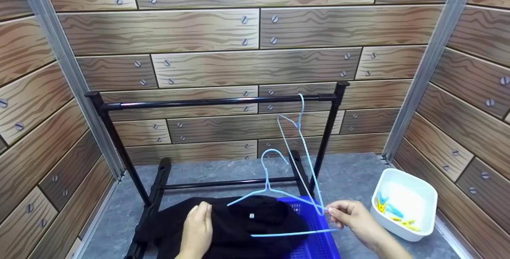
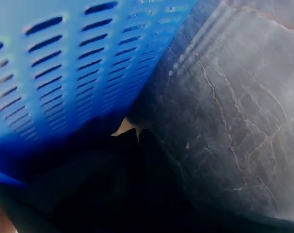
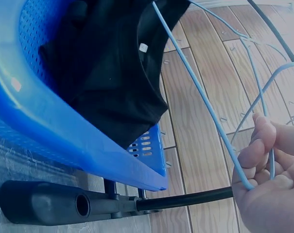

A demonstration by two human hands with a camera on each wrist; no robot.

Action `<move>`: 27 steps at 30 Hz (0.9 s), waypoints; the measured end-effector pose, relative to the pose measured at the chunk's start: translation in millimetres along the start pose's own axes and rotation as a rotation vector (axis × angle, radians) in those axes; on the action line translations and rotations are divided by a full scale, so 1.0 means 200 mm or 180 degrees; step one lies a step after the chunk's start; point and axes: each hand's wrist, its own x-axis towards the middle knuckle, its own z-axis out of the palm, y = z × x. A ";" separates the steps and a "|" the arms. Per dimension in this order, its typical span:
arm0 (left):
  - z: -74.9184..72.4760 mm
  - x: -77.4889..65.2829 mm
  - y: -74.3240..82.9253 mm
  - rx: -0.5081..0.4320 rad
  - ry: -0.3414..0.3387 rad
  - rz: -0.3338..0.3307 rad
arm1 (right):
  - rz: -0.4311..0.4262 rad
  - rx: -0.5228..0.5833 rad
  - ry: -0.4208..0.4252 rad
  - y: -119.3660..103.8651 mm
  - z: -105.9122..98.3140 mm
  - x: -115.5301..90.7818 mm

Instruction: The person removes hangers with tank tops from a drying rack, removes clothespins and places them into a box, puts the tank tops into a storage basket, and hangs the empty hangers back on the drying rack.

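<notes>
A black shirt (image 1: 227,227) with a small white label at its neck lies over a blue basket (image 1: 318,227). My left hand (image 1: 198,227) grips the shirt at its left side; the fingertips are partly hidden by cloth. In my right hand (image 1: 354,219), thumb and fingers pinch the right corner of a light blue hanger (image 1: 267,177). The hanger's left end goes out of sight in the shirt's neck opening, while its hook stands up above the collar. In the right wrist view, the right hand's fingers curl round the hanger's wire (image 3: 200,92).
Behind the basket stands a black rack (image 1: 223,101). A second light blue hanger (image 1: 301,109) hangs from its bar, close behind the held one. On the right, a white tub (image 1: 422,211) holds yellow and blue clothespins (image 1: 392,211). Wood-patterned walls enclose the grey floor.
</notes>
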 end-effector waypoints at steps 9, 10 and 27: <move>-0.01 -0.02 -0.05 0.0011 -0.0123 -0.0632 | 0.0045 -0.0045 0.0233 -0.02 -0.06 -0.04; -0.02 -0.03 -0.06 0.0035 -0.0131 -0.0666 | 0.0045 -0.0070 0.0240 -0.02 -0.07 -0.05; -0.01 -0.05 -0.04 0.0343 -0.0277 -0.0607 | -0.0045 0.0086 0.0131 -0.01 -0.18 -0.12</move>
